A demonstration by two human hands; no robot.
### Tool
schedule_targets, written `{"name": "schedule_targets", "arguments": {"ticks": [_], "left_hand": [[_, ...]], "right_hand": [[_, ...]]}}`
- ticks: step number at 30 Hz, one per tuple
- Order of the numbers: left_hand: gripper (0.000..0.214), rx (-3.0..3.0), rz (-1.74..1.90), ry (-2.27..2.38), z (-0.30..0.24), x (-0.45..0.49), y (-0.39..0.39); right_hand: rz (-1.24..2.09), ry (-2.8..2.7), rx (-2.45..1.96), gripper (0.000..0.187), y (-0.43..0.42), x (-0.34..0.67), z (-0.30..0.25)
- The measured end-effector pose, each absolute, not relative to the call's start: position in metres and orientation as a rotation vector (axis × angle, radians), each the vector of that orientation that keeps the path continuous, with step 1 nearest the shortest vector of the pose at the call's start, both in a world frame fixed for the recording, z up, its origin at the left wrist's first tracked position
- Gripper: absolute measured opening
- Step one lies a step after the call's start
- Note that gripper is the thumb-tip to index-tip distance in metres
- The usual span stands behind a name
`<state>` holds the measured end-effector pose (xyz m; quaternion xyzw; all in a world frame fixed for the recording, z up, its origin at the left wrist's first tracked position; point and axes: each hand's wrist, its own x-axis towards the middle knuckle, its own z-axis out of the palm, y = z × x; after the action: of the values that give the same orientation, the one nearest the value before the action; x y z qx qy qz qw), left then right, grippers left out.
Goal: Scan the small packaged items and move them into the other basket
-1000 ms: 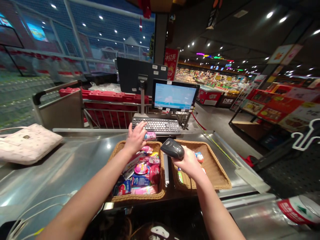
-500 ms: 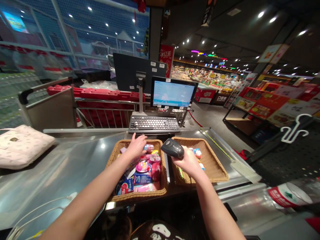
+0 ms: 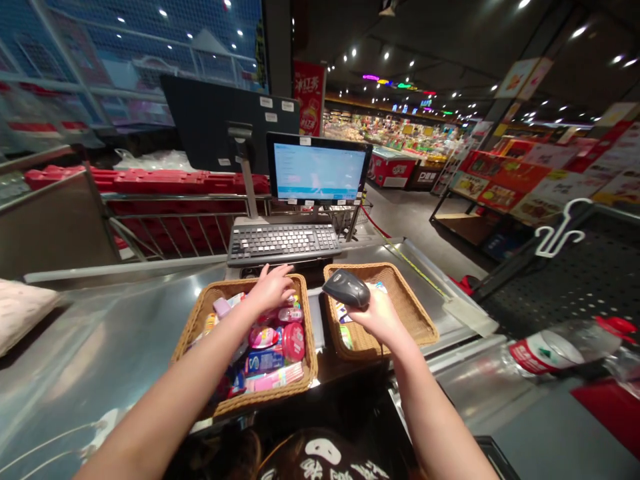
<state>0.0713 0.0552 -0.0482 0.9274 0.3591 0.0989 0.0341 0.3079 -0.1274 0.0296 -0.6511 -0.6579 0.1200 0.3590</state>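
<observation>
My right hand (image 3: 381, 315) grips a black handheld barcode scanner (image 3: 346, 287) over the right wicker basket (image 3: 416, 313), which holds a few small packets. My left hand (image 3: 273, 288) reaches into the far end of the left wicker basket (image 3: 196, 320), its fingers curled down onto the small pink and colourful items (image 3: 280, 333) piled there. Whether the fingers have taken hold of one is hidden. Both baskets sit side by side on the steel checkout counter (image 3: 110, 353).
Behind the baskets stand a keyboard (image 3: 283, 241), a lit screen (image 3: 319, 171) and a dark monitor back (image 3: 210, 120). A pale bag (image 3: 20, 310) lies at the left edge. A plastic bottle (image 3: 560, 347) lies at the right, near white hooks (image 3: 557, 233). Red carts fill the rail behind.
My left hand came back from the keyboard edge and dropped into the left basket. The head has turned right, shifting everything leftward. The scanner hand stays over the right basket.
</observation>
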Motion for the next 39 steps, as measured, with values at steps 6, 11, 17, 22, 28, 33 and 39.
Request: {"name": "schedule_targets", "arguments": {"ticks": [6,11,17,22,28,33,39], "left_hand": [[0.020,2.900,0.305,0.872,-0.038,0.125,0.040],[0.020,2.926,0.274,0.707,-0.037,0.170,0.032],[0.027,2.930,0.227,0.532,-0.039,0.235,0.018],[0.047,2.949,0.144,0.354,-0.049,0.297,-0.001],[0.065,2.971,-0.080,0.293,-0.089,0.360,-0.024],[0.074,2.954,-0.162,0.368,-0.123,0.393,-0.041],[0.070,2.956,-0.135,0.474,-0.150,0.415,-0.049]], "right_hand": [[0.284,-1.619,-1.739,0.010,-0.130,0.344,0.026],[0.282,-1.546,-1.727,0.016,-0.140,0.376,0.031],[0.221,-1.494,-1.752,0.015,-0.153,0.418,0.042],[0.079,-1.479,-1.749,0.010,-0.161,0.452,0.048],[0.091,-1.398,-1.760,0.013,-0.167,0.483,0.045],[0.181,-1.335,-1.759,0.013,-0.167,0.500,0.038],[0.224,-1.285,-1.821,0.017,-0.162,0.514,0.026]]}}
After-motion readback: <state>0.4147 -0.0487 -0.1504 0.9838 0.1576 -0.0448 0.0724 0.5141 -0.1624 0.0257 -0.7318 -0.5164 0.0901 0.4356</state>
